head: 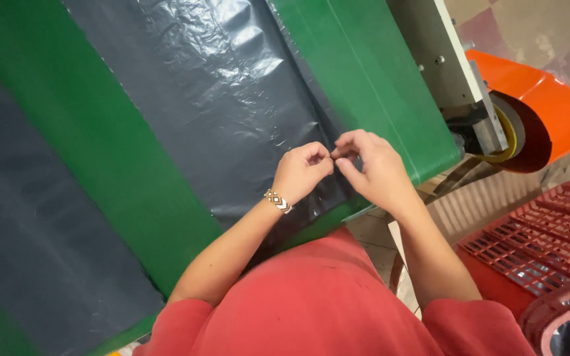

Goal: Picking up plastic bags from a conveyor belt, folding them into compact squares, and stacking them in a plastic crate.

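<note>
No labels, signs or screens show. The only packaging is a dark grey plastic bag [219, 99], flat and crinkled, lying on the green surface [94, 138], with another dark sheet [28, 264] at far left.

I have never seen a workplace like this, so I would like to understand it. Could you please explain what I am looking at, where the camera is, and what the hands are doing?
There is one picture, taken by a camera worn on a person's head, looking down. The red cloth at the bottom is that person's shirt.

In front lies a wide green belt, sloping across the view. On it are sheets of thin, dark grey plastic film, wrinkled and shiny.

The left hand, with a patterned bracelet on the wrist, and the right hand meet at the edge of the film. Their fingers pinch together there, it seems on the film's edge; the detail is too small to tell.

At the upper right is the machine's grey frame with an orange guard around a roller. At the lower right stand red plastic crates.
</note>
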